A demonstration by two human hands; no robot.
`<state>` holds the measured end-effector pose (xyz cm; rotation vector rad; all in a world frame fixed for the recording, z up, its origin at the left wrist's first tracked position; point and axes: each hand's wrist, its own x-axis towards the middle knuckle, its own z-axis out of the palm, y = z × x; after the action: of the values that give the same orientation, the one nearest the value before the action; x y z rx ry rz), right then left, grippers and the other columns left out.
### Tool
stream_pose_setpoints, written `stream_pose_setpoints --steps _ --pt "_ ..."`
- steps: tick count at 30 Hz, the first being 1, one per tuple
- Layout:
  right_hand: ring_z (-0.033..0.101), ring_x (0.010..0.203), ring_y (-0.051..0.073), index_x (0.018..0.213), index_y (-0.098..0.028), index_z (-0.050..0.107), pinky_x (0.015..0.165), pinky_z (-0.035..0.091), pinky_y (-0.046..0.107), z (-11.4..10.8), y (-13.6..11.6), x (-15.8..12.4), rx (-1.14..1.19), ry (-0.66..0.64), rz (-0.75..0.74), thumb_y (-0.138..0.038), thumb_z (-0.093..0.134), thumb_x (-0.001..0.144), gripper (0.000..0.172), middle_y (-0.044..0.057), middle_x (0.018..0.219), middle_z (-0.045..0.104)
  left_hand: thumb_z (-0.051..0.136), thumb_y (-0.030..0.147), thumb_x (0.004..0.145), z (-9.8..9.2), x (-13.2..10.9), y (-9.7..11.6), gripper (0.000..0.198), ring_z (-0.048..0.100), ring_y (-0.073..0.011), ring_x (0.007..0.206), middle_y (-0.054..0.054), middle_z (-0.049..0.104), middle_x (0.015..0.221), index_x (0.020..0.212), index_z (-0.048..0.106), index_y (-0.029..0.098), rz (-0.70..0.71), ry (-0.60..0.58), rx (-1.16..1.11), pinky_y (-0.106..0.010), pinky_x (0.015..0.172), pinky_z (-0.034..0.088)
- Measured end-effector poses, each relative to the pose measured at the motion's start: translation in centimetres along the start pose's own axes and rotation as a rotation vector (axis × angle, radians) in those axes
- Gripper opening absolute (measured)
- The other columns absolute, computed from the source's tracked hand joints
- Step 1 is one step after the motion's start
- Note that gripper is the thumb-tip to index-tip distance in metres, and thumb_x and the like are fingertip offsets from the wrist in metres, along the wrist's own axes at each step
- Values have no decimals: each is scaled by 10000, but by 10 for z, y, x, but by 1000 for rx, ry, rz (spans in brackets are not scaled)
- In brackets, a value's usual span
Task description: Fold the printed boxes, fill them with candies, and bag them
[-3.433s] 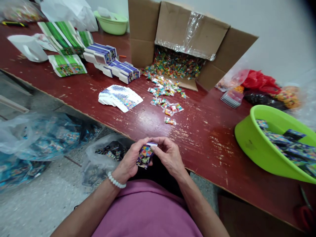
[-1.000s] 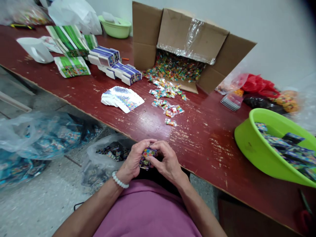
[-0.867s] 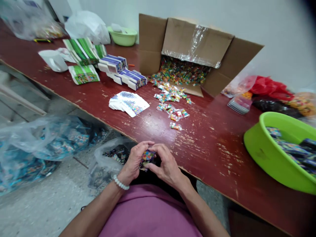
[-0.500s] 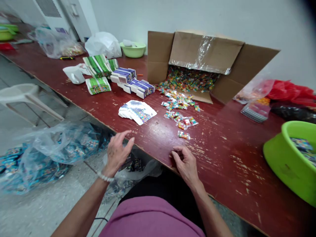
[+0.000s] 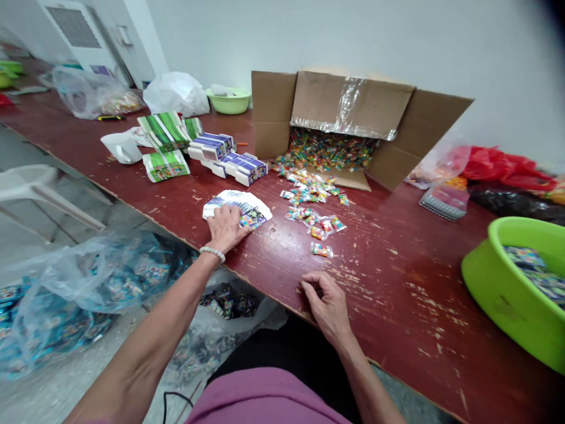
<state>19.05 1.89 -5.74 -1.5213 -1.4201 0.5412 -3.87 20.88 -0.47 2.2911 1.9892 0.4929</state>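
Note:
My left hand (image 5: 227, 228), with a beaded bracelet on the wrist, lies over a fanned stack of flat printed cards (image 5: 260, 213). Its fingers are bent against the cards and the thumb is at their near edge; the palm side is hidden. My right hand (image 5: 327, 303) rests at the table's front edge, loosely curled, thumb and forefinger tips close together, with nothing visible in it. Just beyond it lies a single wrapped candy (image 5: 322, 250). More wrapped gummy candies (image 5: 309, 182) spill from an opened cardboard box (image 5: 353, 103) lying on its side.
Banded bundles of green cartons (image 5: 165, 165) and purple cartons (image 5: 245, 168) sit at the left. A green basin (image 5: 498, 288) holding printed packets stands at right. Red plastic bags (image 5: 507, 168) lie behind it. Filled plastic bags (image 5: 132, 271) and a white stool (image 5: 26, 182) are below the table's left edge.
My left hand has moved forward from above the table edge onto the fanned cards, its fingers now over them. My right hand stays in nearly the same place. The view has shifted slightly.

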Motion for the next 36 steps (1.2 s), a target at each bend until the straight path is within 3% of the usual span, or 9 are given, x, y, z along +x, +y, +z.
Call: stream_pose_setpoints --steps 5,8,10,14,16,24,28,31,36 --pt "650 722 183 1020 -199 669 678 535 316 2 -6 2 214 -4 227 -411 663 849 272 53 908 714 656 414 813 -9 -52 18 203 595 -215 724 -4 619 723 879 594 233 -90 -24 -460 -289 675 411" --pt "666 728 167 1248 -234 551 593 536 275 2 -20 1 566 -58 444 -492 702 808 531 65 1072 706 799 386 708 -13 -106 36 305 553 -142 618 26 605 679 772 557 210 -119 -210 -1135 -226 587 391" --pt "662 747 164 1235 -244 544 614 540 267 1 -32 -3 715 -114 477 -499 686 827 502 43 1039 703 847 339 665 -15 -139 46 326 554 -125 620 26 601 680 750 569 192 -177 -427 -1340 -208 576 393" --pt "584 655 130 1065 -214 613 595 492 230 -6 -54 -12 671 -248 379 -449 644 880 300 -12 800 647 860 377 640 -19 -175 58 465 672 -181 764 -76 703 931 1011 683 160 -243 -1120 -1591 -251 671 483" --pt "566 642 120 1085 -217 614 594 479 223 -10 -61 -16 644 -354 346 -423 619 902 276 -20 784 627 848 441 632 -19 -181 63 473 693 -207 726 -106 712 870 963 711 132 -236 -1293 -1644 -280 660 508" --pt "670 862 162 1314 -263 487 744 561 274 -13 -71 -20 786 -339 371 -352 709 833 537 21 1015 691 820 451 641 -18 -184 84 361 553 -124 396 -16 606 529 682 637 143 -231 -949 -1597 -230 418 455" --pt "619 586 117 1095 -220 632 528 537 240 -10 -74 -22 831 -350 419 -401 721 816 345 21 925 720 842 450 627 -19 -181 85 388 542 -133 389 -7 608 527 734 627 144 -272 -829 -1508 -261 394 488" --pt "495 418 82 924 -189 686 399 445 214 -7 -72 -23 803 -311 455 -439 712 817 273 -15 702 683 848 450 643 -16 -178 83 411 573 -144 459 -6 631 577 811 634 142 -304 -795 -1480 -276 442 516" --pt "599 636 121 813 -176 718 582 508 224 -9 -58 -20 626 -72 386 -402 733 805 226 8 744 694 759 404 795 -13 -171 76 323 665 -157 843 -52 719 915 946 681 129 -134 -711 -1458 -265 801 535"
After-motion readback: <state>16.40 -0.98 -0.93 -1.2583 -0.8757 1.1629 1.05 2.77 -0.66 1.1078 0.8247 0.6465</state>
